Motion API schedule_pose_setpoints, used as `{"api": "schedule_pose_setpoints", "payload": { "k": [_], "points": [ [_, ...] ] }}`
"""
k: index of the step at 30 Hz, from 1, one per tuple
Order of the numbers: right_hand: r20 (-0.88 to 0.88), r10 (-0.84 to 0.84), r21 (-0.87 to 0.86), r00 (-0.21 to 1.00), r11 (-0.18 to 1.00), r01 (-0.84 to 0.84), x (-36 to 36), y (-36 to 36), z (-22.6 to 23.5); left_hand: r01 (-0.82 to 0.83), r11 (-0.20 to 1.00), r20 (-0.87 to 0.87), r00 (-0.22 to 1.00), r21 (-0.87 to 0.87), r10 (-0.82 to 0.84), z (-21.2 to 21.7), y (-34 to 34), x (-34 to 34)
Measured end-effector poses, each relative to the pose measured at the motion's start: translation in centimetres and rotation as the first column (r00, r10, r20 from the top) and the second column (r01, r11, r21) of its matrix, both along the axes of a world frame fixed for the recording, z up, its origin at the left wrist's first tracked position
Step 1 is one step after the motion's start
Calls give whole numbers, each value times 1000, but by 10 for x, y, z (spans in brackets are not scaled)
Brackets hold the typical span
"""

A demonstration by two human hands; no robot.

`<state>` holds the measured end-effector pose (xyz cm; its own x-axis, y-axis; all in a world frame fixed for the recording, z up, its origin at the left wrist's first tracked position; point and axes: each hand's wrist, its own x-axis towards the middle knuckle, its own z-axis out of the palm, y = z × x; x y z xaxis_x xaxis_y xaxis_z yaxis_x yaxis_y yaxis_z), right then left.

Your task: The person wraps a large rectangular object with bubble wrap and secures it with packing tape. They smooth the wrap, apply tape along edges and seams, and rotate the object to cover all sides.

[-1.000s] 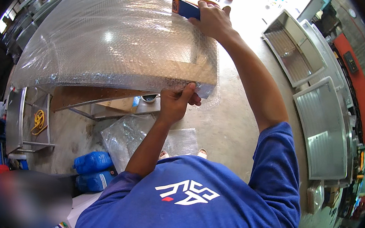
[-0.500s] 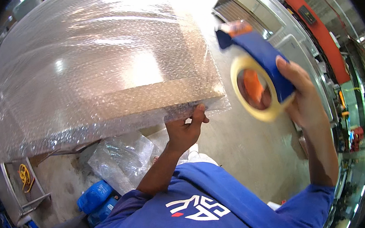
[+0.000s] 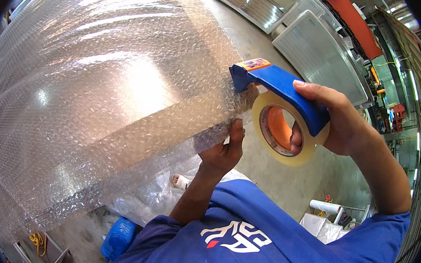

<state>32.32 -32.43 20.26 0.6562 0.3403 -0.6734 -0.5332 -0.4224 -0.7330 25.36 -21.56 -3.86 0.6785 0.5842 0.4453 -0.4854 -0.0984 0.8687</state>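
Note:
A large flat panel-like item wrapped in clear bubble wrap [image 3: 123, 35] fills the left and middle, with brown strips showing through along its edges. My left hand [image 3: 224, 151] pinches the wrap at the near right corner, thumb up against the edge. In my right hand [image 3: 340, 117] is a blue tape dispenser [image 3: 287, 85] carrying a roll of clear yellowish tape [image 3: 258, 136] on an orange hub. My thumb lies on the blue top and a finger shows through the hub. The dispenser's cutting end is at the wrapped corner; whether it touches cannot be told.
Loose plastic wrap [image 3: 149, 199] lies on the floor below the panel, beside a blue container [image 3: 118, 239]. A foot in a white sandal [image 3: 180, 182] shows there. Metal cabinets [image 3: 326, 56] stand at the far right. A coiled yellow cord [image 3: 37, 242] sits lower left.
My right hand has brought the tape dispenser down and left to the wrapped corner. The left hand still grips the wrap there. The whole view has shifted.

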Motion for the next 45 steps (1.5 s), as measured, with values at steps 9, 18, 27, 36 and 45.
{"api": "schedule_pose_setpoints", "payload": {
  "k": [9,18,27,36,45],
  "points": [
    [-185,72,92,980,994,-56,-25,-34,-9,-104,994,37,994,26,103,1,-1,8],
    [14,30,282,999,959,-32,-94,-110,-123,-36,987,-48,998,-157,29,6,-2,-8],
    [26,53,374,998,926,-59,-85,-103,-130,-199,710,-454,871,-675,-187,-97,-14,-12],
    [56,96,480,994,871,-111,-84,-114,-177,373,288,189,840,-882,-509,-96,51,1],
    [405,144,545,903,755,-365,-52,-87,-305,334,308,125,832,-891,-540,-73,76,-16]
  ]
}}
